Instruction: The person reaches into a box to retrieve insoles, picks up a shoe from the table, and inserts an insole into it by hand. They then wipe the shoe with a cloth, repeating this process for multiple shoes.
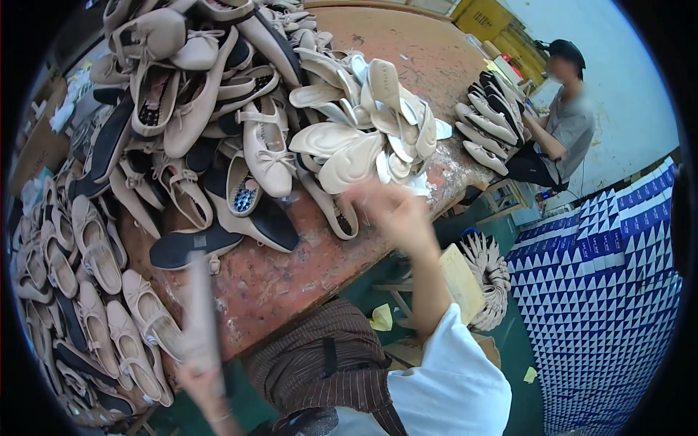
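Note:
My left hand [202,384], at the table's near left edge, grips a beige shoe [201,312]. The shoe is blurred by motion and stands on end, its dark sole side to the right. Out over the table reaches my right hand [392,211], beside a heap of cream insoles [342,149]; its fingers are smeared, so whether they hold anything is unclear. Close to that hand lies an unheld beige shoe [331,207]. A tall pile of beige bow-trimmed flats [269,145] with dark soles fills the left of the table.
Rows of beige shoes [98,254] crowd the left side. More shoes [487,127] stand at the worn red table's [291,283] far right edge, where a person [571,123] sits. Blue-and-white boxes [603,312] are stacked at right. A bundle of beige pieces [486,280] lies below the table.

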`<state>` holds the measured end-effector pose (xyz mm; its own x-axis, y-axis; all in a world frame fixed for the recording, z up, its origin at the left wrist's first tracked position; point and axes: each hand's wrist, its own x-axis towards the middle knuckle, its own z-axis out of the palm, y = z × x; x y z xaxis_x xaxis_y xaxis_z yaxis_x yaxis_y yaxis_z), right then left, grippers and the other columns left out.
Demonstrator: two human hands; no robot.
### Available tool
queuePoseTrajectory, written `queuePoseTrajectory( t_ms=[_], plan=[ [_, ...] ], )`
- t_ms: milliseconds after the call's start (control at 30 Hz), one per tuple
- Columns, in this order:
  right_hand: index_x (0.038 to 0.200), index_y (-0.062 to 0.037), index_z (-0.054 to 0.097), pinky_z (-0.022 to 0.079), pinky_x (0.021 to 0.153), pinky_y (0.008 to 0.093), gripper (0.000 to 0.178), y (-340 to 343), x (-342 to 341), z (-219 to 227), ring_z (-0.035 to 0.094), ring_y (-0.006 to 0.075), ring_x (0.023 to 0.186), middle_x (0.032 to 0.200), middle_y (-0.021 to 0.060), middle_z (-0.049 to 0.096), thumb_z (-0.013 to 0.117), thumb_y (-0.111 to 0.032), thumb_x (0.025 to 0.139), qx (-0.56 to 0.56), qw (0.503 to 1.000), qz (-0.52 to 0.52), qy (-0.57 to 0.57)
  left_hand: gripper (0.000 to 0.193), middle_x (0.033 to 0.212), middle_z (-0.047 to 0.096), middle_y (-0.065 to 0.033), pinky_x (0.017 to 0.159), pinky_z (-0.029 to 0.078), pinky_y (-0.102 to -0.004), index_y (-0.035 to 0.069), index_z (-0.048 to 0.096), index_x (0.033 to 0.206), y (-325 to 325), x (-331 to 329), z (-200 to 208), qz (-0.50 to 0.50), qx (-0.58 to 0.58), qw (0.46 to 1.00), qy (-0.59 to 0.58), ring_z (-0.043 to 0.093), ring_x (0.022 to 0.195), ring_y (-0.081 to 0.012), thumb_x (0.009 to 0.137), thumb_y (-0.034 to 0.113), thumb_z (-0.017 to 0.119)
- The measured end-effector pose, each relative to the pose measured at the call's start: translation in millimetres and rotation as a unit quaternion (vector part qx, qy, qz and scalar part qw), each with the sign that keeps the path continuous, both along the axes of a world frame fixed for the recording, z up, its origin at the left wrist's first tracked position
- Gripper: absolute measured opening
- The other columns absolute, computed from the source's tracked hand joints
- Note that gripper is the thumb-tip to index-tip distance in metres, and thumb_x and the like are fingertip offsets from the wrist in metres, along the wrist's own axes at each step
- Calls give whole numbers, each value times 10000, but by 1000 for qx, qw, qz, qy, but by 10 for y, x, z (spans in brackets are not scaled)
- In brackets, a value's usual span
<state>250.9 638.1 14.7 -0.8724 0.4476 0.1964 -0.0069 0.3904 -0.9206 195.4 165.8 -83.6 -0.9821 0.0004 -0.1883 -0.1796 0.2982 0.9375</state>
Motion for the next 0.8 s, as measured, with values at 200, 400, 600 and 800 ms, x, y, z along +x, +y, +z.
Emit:
queuePoseTrajectory(
  t_ms=[200,400,600,800],
  plan=[
    [1077,-53,727,511,892,408,440,2294,-393,-164,691,300,997,1025,186,721,632,-438,888,138,868,-471,-73,421,1266,619,-183,986,422,-333,-83,586,1245,-1510,-1573,1397,209,-353,877,252,601,1121,-261,1020,269,532],
    [1178,48,669,480,957,418,826,2754,-615,-329,641,342,1116,1184,253,660,697,-618,691,60,877,-396,-266,345,1215,644,-140,1003,429,-345,13,631,1191,675,-1618,1348,-157,-239,875,391,591,1147,-249,852,49,682],
    [1175,62,641,484,944,367,610,2701,-408,-160,660,293,1053,1147,196,681,641,-413,793,72,889,-442,-99,670,1233,607,-160,1118,350,-448,11,522,1303,2968,-1765,1237,-467,-268,587,605,535,1233,-319,763,315,777],
    [1393,87,324,459,1041,491,718,2195,10,460,545,402,1188,1277,294,520,521,16,706,-374,897,-164,167,723,1073,628,-164,948,445,-430,58,531,1246,3047,-1934,1103,-555,-293,657,419,585,1044,-354,627,276,834]
  ],
)
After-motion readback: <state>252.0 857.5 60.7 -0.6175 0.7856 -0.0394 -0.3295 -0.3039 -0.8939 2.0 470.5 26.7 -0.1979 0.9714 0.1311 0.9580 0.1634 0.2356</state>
